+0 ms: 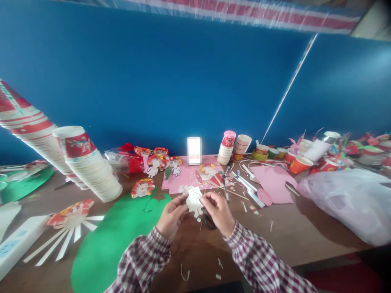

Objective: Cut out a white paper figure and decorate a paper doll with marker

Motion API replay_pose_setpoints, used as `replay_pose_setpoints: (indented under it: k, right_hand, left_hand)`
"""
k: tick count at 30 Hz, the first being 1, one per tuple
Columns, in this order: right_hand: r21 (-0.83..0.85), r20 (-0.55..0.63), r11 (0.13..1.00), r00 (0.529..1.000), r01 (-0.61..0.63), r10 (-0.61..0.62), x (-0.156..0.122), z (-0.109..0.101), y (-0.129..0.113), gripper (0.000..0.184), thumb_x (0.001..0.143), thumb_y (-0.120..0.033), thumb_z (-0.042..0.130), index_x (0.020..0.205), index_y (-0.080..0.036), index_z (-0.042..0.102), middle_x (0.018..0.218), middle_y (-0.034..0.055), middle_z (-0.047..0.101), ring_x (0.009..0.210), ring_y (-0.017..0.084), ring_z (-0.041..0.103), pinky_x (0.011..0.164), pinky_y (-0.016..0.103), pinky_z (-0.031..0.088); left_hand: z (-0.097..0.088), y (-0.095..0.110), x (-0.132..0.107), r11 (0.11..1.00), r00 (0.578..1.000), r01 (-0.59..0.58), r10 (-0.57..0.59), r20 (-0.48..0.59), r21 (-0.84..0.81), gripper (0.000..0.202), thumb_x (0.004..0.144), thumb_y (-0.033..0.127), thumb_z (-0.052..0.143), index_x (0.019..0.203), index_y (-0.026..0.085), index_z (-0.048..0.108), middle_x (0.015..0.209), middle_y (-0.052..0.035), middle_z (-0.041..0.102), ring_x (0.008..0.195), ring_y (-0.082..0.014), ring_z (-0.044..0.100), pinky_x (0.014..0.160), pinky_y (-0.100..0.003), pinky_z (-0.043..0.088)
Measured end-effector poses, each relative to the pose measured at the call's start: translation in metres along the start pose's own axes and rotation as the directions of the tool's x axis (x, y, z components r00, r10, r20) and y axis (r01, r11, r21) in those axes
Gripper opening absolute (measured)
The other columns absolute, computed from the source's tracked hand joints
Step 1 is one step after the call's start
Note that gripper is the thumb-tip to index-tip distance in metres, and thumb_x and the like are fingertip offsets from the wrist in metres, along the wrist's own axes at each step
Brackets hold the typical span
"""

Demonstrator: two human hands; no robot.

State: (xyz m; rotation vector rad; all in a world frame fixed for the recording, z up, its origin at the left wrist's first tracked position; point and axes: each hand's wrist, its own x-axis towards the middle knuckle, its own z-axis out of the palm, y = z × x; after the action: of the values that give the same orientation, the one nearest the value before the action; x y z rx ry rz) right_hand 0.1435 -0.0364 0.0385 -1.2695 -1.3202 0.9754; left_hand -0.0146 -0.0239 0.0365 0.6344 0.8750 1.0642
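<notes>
A small white paper cutout (194, 199) is held up between my two hands, over the front middle of the table. My left hand (172, 215) pinches its left edge between thumb and fingers. At the opposite edge, my right hand (220, 211) grips it the same way. Just under my right hand lie the black handles of what look like scissors (209, 221), mostly hidden. Small white paper scraps (199, 220) are scattered below the cutout. Behind it, pink paper sheets (180, 183) lie flat with more scraps on them.
Tall stacks of paper cups (94, 171) lean at the left, beside a green paper sheet (113, 240) and a white power strip (21, 244). Paper figures (175, 166) lie behind. Pens (226, 185), cup crafts (301, 164) and a plastic bag (351, 199) occupy the right. A blue wall (152, 81) closes the back.
</notes>
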Motion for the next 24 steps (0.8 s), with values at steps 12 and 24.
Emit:
replay_pose_setpoints:
  k: [12,24]
  right_hand:
    - [-0.161,0.052,0.975,0.988,0.152,-0.145,-0.003,0.004,0.002,0.022,0.087,-0.033,0.048,0.077,-0.016,0.058,0.06,-0.0003,0.054,0.054,0.013,0.049,0.05,0.022,0.038]
    - [-0.785,0.308,0.514,0.938,0.346,-0.16,-0.023,-0.017,0.03,0.016,0.08,-0.017,0.057,0.095,-0.019,0.06,0.099,0.0073,0.056,0.09,0.023,0.053,0.081,0.034,0.044]
  left_hand:
    - [0.01,-0.02,0.007,0.998,0.998,-0.061,0.061,-0.029,-0.004,0.043,0.056,0.023,0.079,0.092,0.013,0.059,0.07,-0.0023,0.066,0.057,-0.0109,0.06,0.055,-0.021,0.048]
    - [0.001,-0.024,0.034,0.983,0.979,-0.186,0.185,-0.09,-0.003,0.03,0.054,0.017,0.077,0.08,0.011,0.062,0.066,-0.0014,0.067,0.053,-0.0087,0.056,0.051,-0.018,0.042]
